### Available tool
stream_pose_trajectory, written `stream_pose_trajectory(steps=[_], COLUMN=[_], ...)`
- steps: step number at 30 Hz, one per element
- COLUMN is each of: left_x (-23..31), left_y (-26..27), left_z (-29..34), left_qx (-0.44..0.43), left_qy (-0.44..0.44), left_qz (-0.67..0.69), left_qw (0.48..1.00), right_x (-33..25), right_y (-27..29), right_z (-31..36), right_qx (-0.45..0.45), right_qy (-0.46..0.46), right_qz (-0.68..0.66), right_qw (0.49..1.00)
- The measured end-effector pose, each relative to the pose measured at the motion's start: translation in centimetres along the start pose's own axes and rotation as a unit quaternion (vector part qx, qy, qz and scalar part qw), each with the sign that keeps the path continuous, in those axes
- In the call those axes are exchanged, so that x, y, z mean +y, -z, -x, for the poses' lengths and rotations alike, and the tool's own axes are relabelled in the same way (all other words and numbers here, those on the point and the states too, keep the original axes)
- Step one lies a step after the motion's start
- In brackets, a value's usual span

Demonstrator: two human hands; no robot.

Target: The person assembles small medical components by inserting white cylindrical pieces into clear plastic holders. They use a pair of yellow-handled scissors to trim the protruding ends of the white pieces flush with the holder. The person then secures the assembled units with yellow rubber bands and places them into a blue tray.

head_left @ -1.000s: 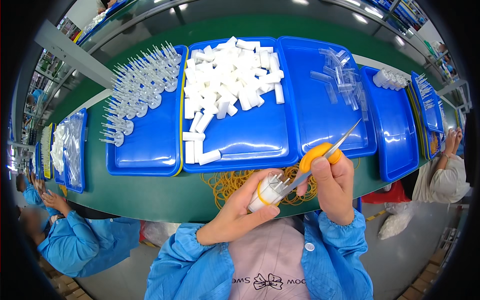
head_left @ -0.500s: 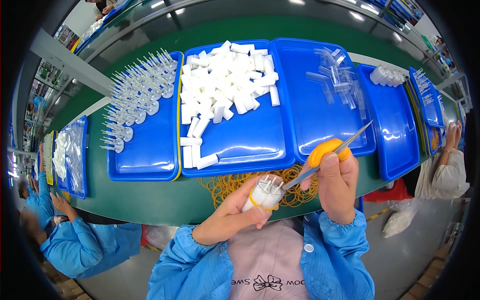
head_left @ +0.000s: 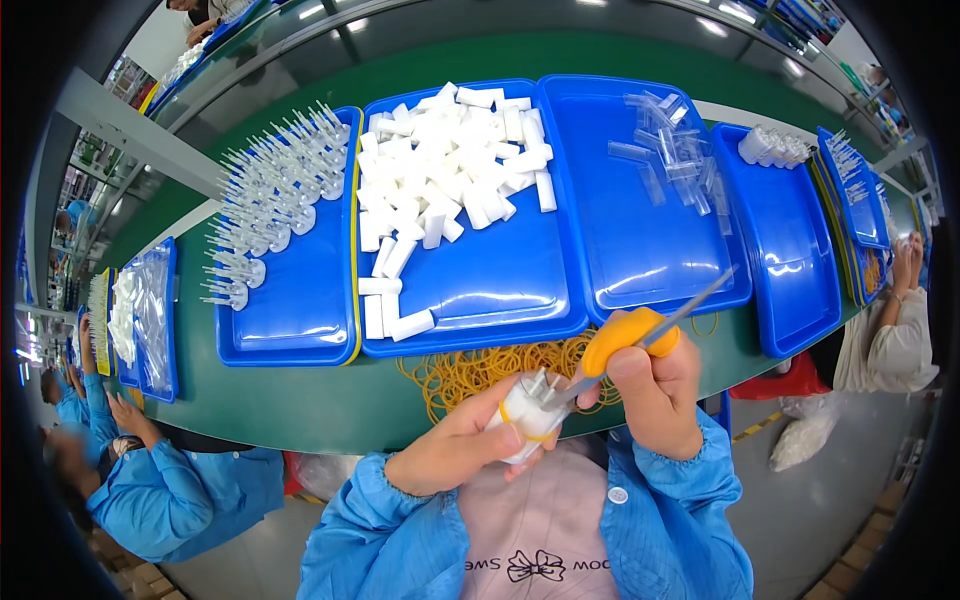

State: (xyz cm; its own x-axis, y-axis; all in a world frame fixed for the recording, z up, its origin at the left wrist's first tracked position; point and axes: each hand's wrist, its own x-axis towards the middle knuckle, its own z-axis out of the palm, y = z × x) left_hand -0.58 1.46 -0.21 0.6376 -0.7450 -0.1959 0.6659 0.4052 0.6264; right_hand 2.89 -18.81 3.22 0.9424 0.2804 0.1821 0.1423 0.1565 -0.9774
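Bundle (head_left: 525,415) and metal tool (head_left: 622,340) both sit lower, nearer me, than half a second ago. My left hand (head_left: 445,455) is closed around the bundle; my right hand (head_left: 658,400) grips the tool at its yellow handle, lower end at the bundle's top. Bundle position: my side of the middle tray (head_left: 490,305). Appearance: white cylindrical body, tilted, pale prongs up, yellow band (head_left: 540,437) round it. Loose yellow bands (head_left: 455,375) heaped along the middle tray's near edge, on green bench (head_left: 290,400). White blocks (head_left: 450,165) fill its far part; pronged parts (head_left: 270,190) stand left of it, clear pieces (head_left: 680,168) lie right. Blue-sleeved co-worker (head_left: 165,500): far left of it. Grey floor (head_left: 745,520): beyond its near right.
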Motion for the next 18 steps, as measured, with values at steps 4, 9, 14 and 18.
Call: stream_pose_trajectory(steps=[4, 9, 14, 18], left_x=[0.2, -0.1, 0.2, 0.1], left_y=[0.5, 0.1, -0.7, -0.8], left_z=[-0.4, 0.0, -0.5, -0.4], left_qx=[-0.025, 0.023, 0.064, 0.100], left_qy=[-0.013, -0.009, -0.025, -0.025], left_qz=[0.039, 0.028, -0.009, -0.066], left_qw=[0.999, 0.999, 0.998, 0.992], right_x=[0.8, 0.4, 0.7, 0.6], right_y=[-0.7, 0.5, 0.9, 1.0], right_z=[-0.1, -0.3, -0.4, -0.4], right_qx=[0.091, 0.094, 0.090, 0.084], right_qy=[-0.019, -0.071, -0.079, -0.076], right_qz=[-0.135, -0.078, -0.090, -0.075], right_qw=[0.986, 0.990, 0.989, 0.991])
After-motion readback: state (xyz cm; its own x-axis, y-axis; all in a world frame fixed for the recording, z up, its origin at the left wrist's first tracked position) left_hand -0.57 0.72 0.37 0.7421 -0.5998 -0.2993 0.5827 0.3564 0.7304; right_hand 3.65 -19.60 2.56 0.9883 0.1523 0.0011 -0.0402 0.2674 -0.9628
